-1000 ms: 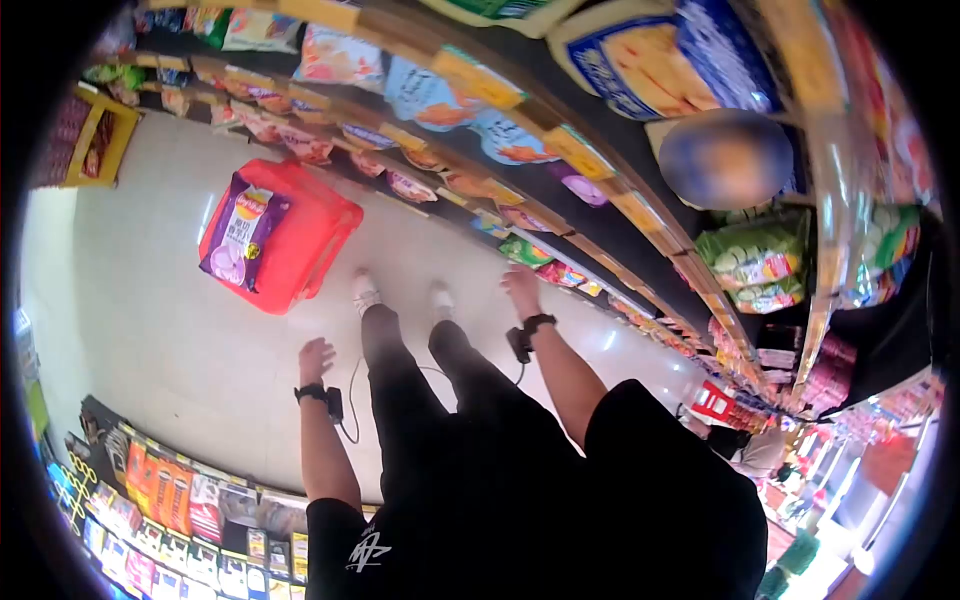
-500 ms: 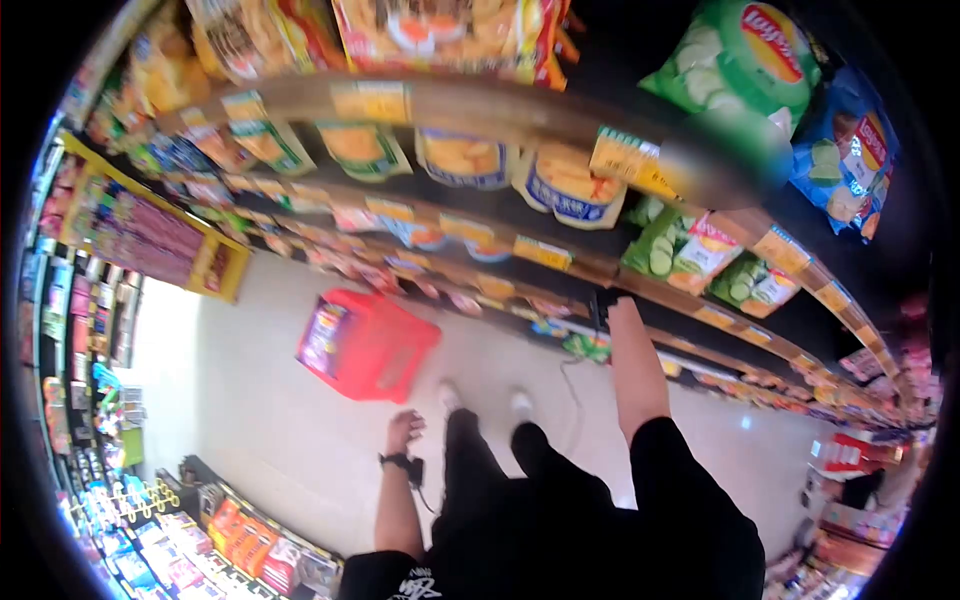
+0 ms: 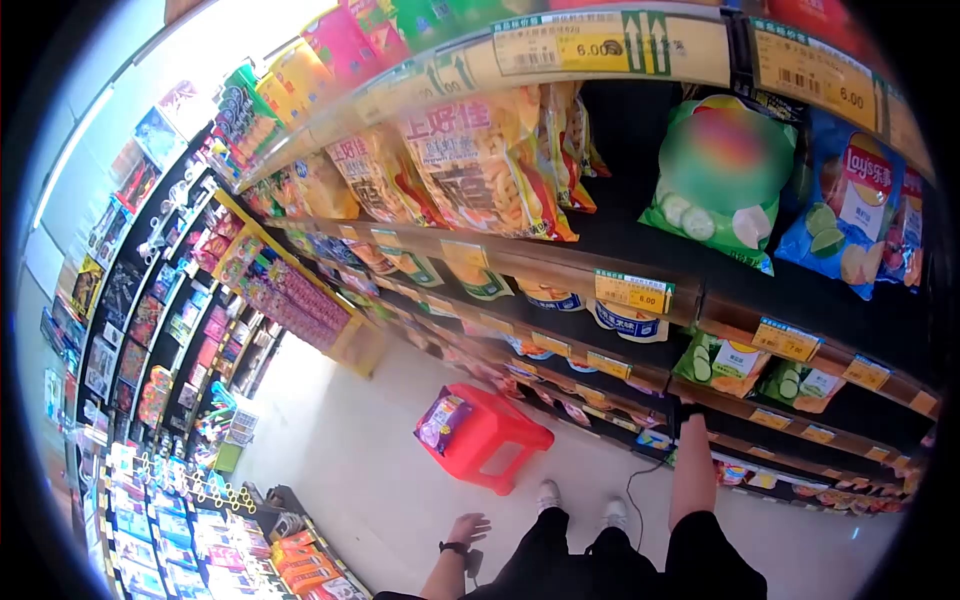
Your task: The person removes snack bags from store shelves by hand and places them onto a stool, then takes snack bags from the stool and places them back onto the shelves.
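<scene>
My left hand (image 3: 468, 528) hangs low over the floor with its fingers apart and nothing in it. A dark band with a small box is on that wrist. The red plastic stool (image 3: 515, 445) stands just beyond this hand, with a purple snack packet (image 3: 443, 420) lying on its top. My right hand (image 3: 692, 424) reaches to the lower shelves, below the small cucumber-print chip bags (image 3: 720, 364). A dark object and the dark shelf hide its fingers. Higher up stand a green chip bag (image 3: 700, 190), partly blurred, and a blue Lay's bag (image 3: 835, 215).
Prawn cracker bags (image 3: 465, 170) line the upper shelf at left. Yellow price tags (image 3: 635, 293) run along the shelf edges. A thin cable (image 3: 632, 495) trails on the floor by my shoes. A yellow-framed display (image 3: 290, 285) and another goods rack (image 3: 180, 545) stand at left.
The view has tilted up and turned left, showing more of the upper shelf and the stool farther right. Both arms sit lower in view. My left hand remains open.
</scene>
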### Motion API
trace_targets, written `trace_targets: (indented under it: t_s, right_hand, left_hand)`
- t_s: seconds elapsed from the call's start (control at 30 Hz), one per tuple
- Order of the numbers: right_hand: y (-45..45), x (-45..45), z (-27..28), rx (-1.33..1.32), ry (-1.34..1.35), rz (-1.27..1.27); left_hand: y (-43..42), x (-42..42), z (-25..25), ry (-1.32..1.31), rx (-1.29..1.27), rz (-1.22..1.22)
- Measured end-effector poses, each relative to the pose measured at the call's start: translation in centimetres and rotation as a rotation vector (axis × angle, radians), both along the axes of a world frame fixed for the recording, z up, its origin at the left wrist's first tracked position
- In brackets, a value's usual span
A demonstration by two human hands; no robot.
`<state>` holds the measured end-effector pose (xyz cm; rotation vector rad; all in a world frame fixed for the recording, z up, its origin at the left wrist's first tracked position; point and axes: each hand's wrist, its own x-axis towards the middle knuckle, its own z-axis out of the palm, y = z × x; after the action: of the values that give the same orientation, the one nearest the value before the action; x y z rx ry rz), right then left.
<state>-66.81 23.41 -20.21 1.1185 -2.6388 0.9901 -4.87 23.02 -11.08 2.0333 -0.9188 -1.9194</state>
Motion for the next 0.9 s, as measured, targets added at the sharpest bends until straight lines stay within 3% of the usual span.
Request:
trace_targets:
  t_s: [0.1, 0.17, 0.2, 0.23, 0.27, 0.3, 0.33, 0.37, 0.43, 0.57, 0.63, 0.7, 0.8, 0.9]
  right_hand:
    - [1.5, 1.8, -2.8, -0.104, 0.083, 0.137]
    - [2.9, 5.5, 5.7, -0.005, 0.036, 0.167]
    - [4.2, 8.7, 12.8, -0.398, -0.288, 0.162]
    - [4.4, 9.4, 13.5, -0.525, -0.553, 0.169]
    - [5.5, 10.7, 15.7, -0.403, -0.528, 0.133]
    - [6.1, 12.0, 18.5, -0.569, -0.384, 0.296]
    - [6.3, 12.5, 17.2, -0.557, -0.187, 0.332]
    - [7.1, 14.0, 17.7, -0.53, -0.33, 0.32]
    - [8.0, 15.4, 17.4, -0.492, -0.196, 0.362]
    - [9.5, 18.1, 20.2, -0.532, -0.179, 0.377]
    - [9.9, 19.4, 22.2, -0.548, -0.217, 0.414]
    - [10.6, 21.2, 24.4, -0.522, -0.359, 0.458]
    - [11.3, 23.9, 26.1, -0.485, -0.595, 0.564]
    - [11.4, 26.7, 28.2, -0.47, -0.711, 0.647]
  left_hand:
    - [-0.3, -0.8, 0.6, 0.02, -0.029, 0.002]
    - [-1.0, -2.0, 0.6, 0.038, -0.068, -0.043]
    - [-1.3, -2.8, 0.5, 0.05, -0.088, -0.064]
    - [-1.6, -3.7, 0.8, 0.042, -0.098, -0.107]
    - [-1.8, -4.8, 1.0, 0.035, -0.111, -0.149]
    - [-2.2, -5.9, 1.2, 0.028, -0.126, -0.191]
    - [-2.3, -6.8, 1.4, 0.035, -0.137, -0.223]
    - [-2.4, -7.3, 1.1, 0.045, -0.156, -0.247]
    - [-2.5, -8.4, 0.3, 0.07, -0.189, -0.296]
    - [-1.9, -10.1, 0.8, 0.051, -0.246, -0.414]
    - [-1.2, -9.9, -0.4, 0.073, -0.308, -0.537]
    - [-0.3, -11.2, 1.7, 0.048, -0.399, -0.639]
    - [1.7, -11.9, 2.2, 0.246, -0.58, -0.671]
    - [2.1, -11.1, 2.6, 0.277, -0.411, -0.777]
